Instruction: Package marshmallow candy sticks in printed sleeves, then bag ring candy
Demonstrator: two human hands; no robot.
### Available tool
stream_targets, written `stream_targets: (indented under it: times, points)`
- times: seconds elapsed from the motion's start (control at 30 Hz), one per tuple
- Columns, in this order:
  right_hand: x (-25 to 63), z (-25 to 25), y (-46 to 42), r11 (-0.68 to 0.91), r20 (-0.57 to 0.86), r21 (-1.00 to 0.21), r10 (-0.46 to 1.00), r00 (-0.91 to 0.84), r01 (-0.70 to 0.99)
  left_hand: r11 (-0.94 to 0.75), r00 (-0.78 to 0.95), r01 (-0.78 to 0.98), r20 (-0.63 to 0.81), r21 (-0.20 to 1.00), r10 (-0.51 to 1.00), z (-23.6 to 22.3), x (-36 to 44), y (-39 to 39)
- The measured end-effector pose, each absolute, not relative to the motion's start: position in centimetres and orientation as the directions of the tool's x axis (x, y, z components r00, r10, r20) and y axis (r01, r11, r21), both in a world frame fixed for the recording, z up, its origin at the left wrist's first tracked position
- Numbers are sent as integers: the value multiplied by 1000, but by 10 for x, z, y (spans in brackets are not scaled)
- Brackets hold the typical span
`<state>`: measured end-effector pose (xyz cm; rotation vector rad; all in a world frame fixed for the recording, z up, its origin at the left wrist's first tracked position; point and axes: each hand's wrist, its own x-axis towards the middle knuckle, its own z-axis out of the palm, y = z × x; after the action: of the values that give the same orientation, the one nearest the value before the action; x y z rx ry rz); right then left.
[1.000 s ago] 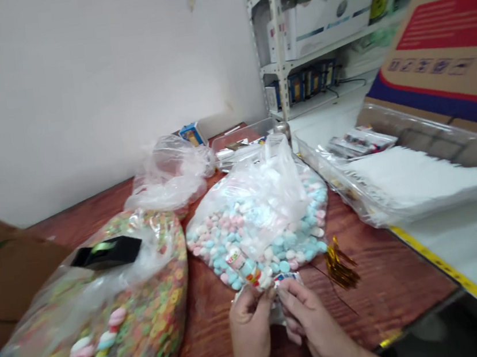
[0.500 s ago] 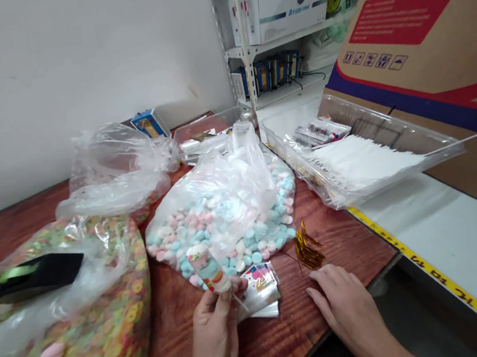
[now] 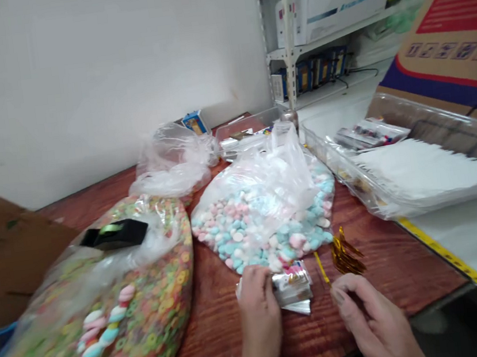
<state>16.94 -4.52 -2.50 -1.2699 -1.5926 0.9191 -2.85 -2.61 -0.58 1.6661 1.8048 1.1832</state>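
Note:
My left hand [image 3: 261, 309] has its back to me and its fingers curled. A wrapped marshmallow stick [image 3: 290, 252] slants up and to the right from these fingers, partly hidden by the hand. Beneath it lies a stack of clear printed plastic sleeves [image 3: 294, 287]. My right hand [image 3: 371, 316] pinches the lower end of a gold twist tie [image 3: 321, 268]. A bunch of more gold ties [image 3: 347, 255] lies on the table just past the right fingers. Behind both hands sits a big clear bag of pink, white and blue marshmallows [image 3: 244, 227].
At left, a bag of ring-shaped candies [image 3: 167, 303] carries a black tape dispenser [image 3: 117, 234] and marshmallow skewers [image 3: 92, 353]. A clear tray [image 3: 371, 200] with white sticks stands at right. Cardboard boxes flank both sides, and a shelf [image 3: 292, 50] stands behind.
My view has turned left. My right hand has picked up one gold twist tie. My left hand has turned over, so its marshmallow stick now points to the upper right.

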Motion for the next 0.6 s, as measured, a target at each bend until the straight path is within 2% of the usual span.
stream_targets:
  times: [0.1,0.17,0.23,0.37,0.47,0.53,0.6]
  points:
    - [131,-20,-41,-42,-36,-999,979,-201,-24,-152,-84,763,330,629,940,-10,-19,-29]
    - [112,-26,-37,-197,-142,-963,951,-275,-184,-189,-47,830,403,525,914,-12,-18,-32]
    - [101,-34,-32,-273,-187,-923,934,-304,-272,-209,-40,861,469,464,882,-13,-20,-35]
    - [98,-47,-26,-315,-211,-890,926,-314,-329,-235,-39,871,539,430,842,-18,-21,-40]
    - [100,-50,-25,-313,-216,-895,928,-303,-319,-270,-6,855,530,442,848,-21,-21,-42]
    - [101,-48,-24,-272,-197,-925,941,-276,-266,-266,-32,811,494,521,869,-20,-20,-41]
    - [102,-45,-22,-168,-133,-976,965,-227,-141,-215,-120,721,424,659,898,-17,-18,-39]
